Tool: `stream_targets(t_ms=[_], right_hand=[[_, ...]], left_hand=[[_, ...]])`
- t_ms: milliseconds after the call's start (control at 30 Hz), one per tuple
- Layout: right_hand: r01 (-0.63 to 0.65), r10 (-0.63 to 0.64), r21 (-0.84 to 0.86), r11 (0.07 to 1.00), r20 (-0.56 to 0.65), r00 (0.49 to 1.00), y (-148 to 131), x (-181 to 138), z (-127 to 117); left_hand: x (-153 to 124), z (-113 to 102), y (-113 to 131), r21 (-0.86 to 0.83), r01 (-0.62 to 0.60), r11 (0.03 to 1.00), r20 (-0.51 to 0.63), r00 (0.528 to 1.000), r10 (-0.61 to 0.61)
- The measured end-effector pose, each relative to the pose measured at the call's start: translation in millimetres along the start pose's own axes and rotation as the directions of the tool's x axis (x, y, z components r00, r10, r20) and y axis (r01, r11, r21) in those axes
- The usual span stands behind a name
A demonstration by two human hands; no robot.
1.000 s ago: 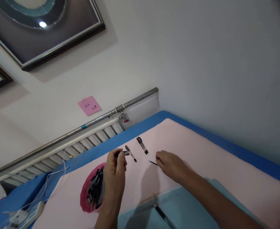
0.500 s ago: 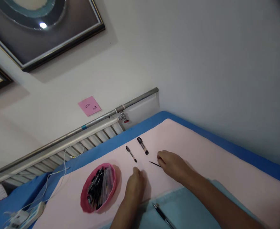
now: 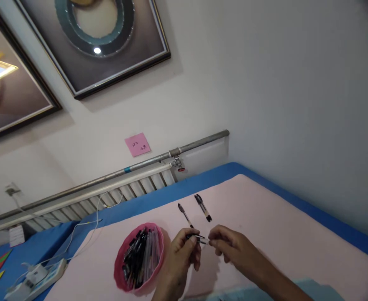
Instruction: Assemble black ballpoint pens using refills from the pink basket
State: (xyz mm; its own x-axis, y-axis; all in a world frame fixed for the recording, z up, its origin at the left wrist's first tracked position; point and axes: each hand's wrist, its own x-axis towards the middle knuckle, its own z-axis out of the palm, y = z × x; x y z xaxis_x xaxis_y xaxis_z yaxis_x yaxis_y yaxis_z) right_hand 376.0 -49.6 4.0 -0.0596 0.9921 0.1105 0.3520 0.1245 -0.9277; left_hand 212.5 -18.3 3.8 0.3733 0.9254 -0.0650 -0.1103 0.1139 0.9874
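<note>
My left hand (image 3: 180, 255) is closed around a short dark pen part (image 3: 194, 237), held just above the pink mat (image 3: 281, 234). My right hand (image 3: 231, 248) pinches a thin dark piece whose tip meets that part at the fingertips; I cannot make out what the piece is. Two black pens, one thin (image 3: 184, 214) and one thicker (image 3: 203, 207), lie side by side on the mat just beyond the hands. A pink bowl (image 3: 121, 267) filled with several black pens stands to the left of my left hand.
The mat lies on a blue table (image 3: 203, 182) against a white wall with a radiator (image 3: 130, 190), a grey pipe and a pink sticky note (image 3: 137, 144). A white power strip (image 3: 36, 278) with cables sits at the left. Framed pictures hang above.
The left hand rose from the mat and now holds a dark part at the right hand's fingertips. The right hand drew in to meet it. The view tilted upward, hiding the pen near me.
</note>
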Motion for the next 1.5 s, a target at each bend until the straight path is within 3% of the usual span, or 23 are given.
stream_targets(t_ms=[100,167,333,500,767,967,1300,1400,1500], right_hand=[[-0.087,0.080,0.231,0.969,0.037,0.996,-1.7,-0.3,7.3],[-0.110,0.108,0.275,0.955,0.021,0.994,-1.3,0.6,10.5],[-0.173,0.179,0.314,0.934,0.008,0.984,2.4,5.7,14.8],[-0.187,0.207,0.332,0.925,-0.026,0.978,8.3,10.8,16.5],[-0.199,0.199,0.291,0.936,0.031,0.980,13.1,10.0,21.7],[-0.224,0.233,0.331,0.917,0.013,0.972,10.6,9.5,28.9],[-0.095,0.101,0.148,0.984,-0.035,0.994,15.9,8.0,14.3],[-0.007,0.011,0.112,0.994,-0.033,0.999,17.8,8.0,15.3],[-0.013,0.015,0.127,0.992,-0.015,1.000,18.0,8.0,19.2]], left_hand=[[4.4,-3.4,-11.3,-0.059,-0.015,0.998,0.012,1.000,0.016],[6.9,-5.2,-17.0,-0.090,-0.014,0.996,0.028,0.999,0.016],[13.1,-7.6,-27.8,-0.206,0.003,0.978,0.067,0.998,0.011],[20.4,-8.6,-32.8,-0.362,0.039,0.931,0.025,0.999,-0.032],[20.5,-9.8,-36.7,-0.393,0.041,0.919,0.017,0.999,-0.037],[17.7,-8.5,-36.1,-0.396,0.066,0.916,0.109,0.994,-0.025],[10.6,-9.3,-32.5,-0.353,0.165,0.921,0.262,0.962,-0.071],[11.8,-9.3,-33.8,-0.279,0.158,0.947,0.242,0.966,-0.090],[12.6,-9.5,-35.4,-0.236,0.152,0.960,0.193,0.975,-0.107]])
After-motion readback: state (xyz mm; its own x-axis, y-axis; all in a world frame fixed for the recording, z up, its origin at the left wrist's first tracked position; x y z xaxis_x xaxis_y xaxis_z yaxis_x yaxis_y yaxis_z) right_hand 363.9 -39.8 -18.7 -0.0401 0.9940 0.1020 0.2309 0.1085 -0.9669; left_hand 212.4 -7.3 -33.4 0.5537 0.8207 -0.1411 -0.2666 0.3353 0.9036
